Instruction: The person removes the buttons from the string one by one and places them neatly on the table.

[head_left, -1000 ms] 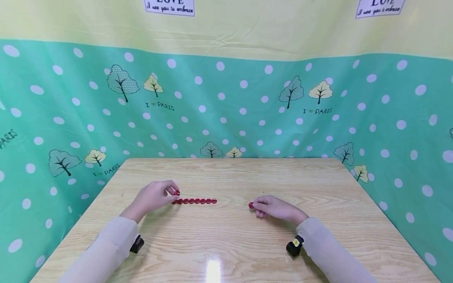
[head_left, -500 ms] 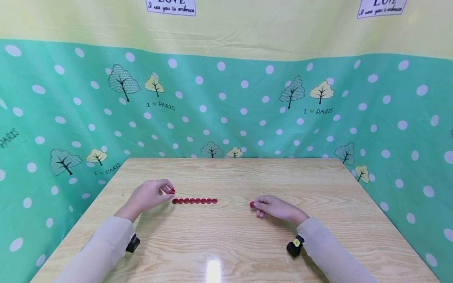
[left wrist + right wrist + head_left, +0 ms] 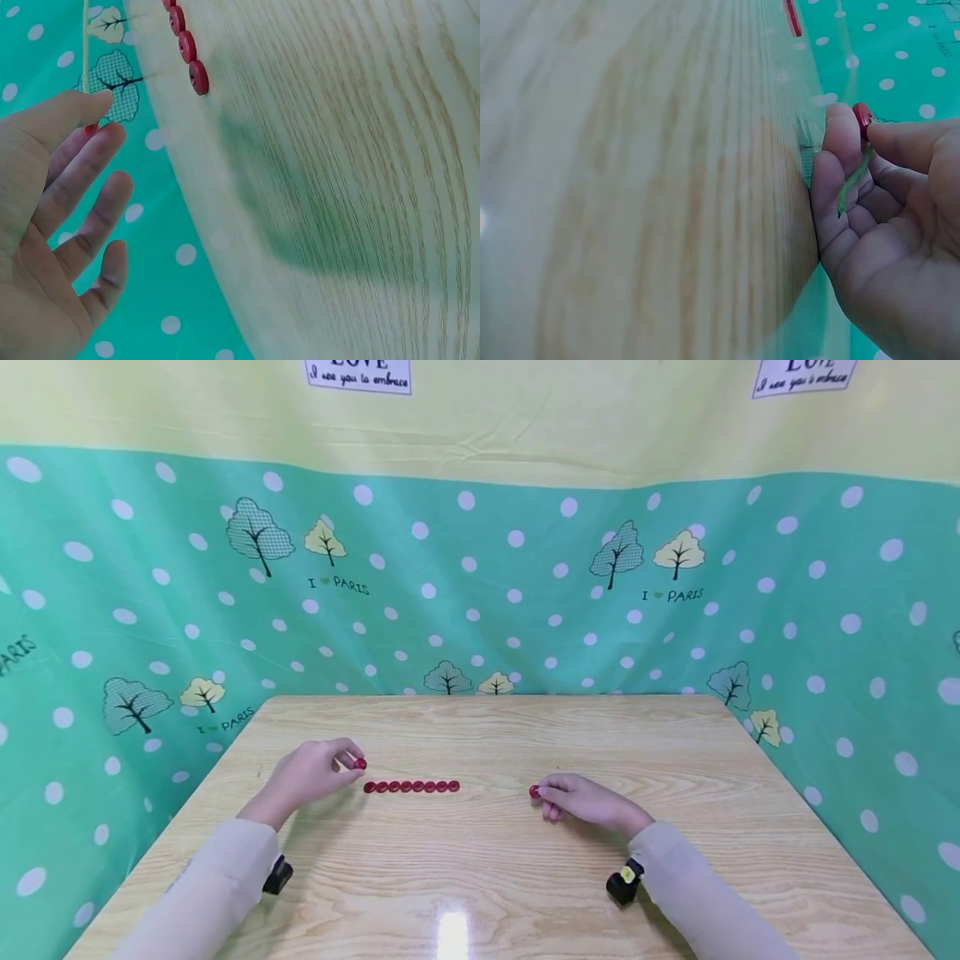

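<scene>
A row of several red buttons (image 3: 412,787) lies on the wooden table between my hands. My left hand (image 3: 311,772) pinches another red button (image 3: 360,764) above and left of the row. In the left wrist view, a pale green string (image 3: 85,52) rises from the pinch, and the thumb and fingers hide most of the button. To the right of the row, my right hand (image 3: 581,799) pinches a red button (image 3: 863,118) between thumb and index finger. A green string end (image 3: 855,180) passes through that button and hangs over the curled fingers.
The wooden table (image 3: 480,877) ends at a green dotted curtain (image 3: 517,585) behind it and at both sides. Black wrist cameras (image 3: 622,885) hang below both sleeves.
My left hand has moved left and slightly up with its button, away from the left end of the row. The right hand stays almost still.
</scene>
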{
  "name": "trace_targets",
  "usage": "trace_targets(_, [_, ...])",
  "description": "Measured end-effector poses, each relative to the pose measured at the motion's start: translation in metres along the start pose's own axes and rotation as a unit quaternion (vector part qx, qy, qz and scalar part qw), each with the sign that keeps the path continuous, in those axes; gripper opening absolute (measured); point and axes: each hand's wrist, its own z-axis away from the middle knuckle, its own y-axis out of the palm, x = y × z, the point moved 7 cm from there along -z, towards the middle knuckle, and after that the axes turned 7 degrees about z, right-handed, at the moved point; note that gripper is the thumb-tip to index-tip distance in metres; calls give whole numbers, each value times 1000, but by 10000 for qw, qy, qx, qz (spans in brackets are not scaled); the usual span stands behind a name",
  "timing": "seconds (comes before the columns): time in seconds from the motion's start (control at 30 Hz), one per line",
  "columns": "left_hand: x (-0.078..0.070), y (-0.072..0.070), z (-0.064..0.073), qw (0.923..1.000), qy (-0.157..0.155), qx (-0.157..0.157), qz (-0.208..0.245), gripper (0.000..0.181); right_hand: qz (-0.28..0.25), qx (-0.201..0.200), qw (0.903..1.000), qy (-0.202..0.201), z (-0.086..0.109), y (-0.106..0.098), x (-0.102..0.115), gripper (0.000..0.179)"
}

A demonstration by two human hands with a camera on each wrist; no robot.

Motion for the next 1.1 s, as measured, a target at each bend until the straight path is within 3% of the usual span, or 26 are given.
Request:
trace_targets(0.3, [4, 4, 0, 9999, 30, 31, 97, 15, -108, -44, 9999, 57, -1, 1, -2, 29])
trace_targets(0.63, [19, 15, 4, 9990, -342, 195, 205, 14, -80, -40, 9999, 45, -2, 0, -2, 29])
trace_targets(1.1, [32, 29, 8, 9970, -609, 430, 209, 19, -30, -26, 10000, 4, 0, 0, 1, 30])
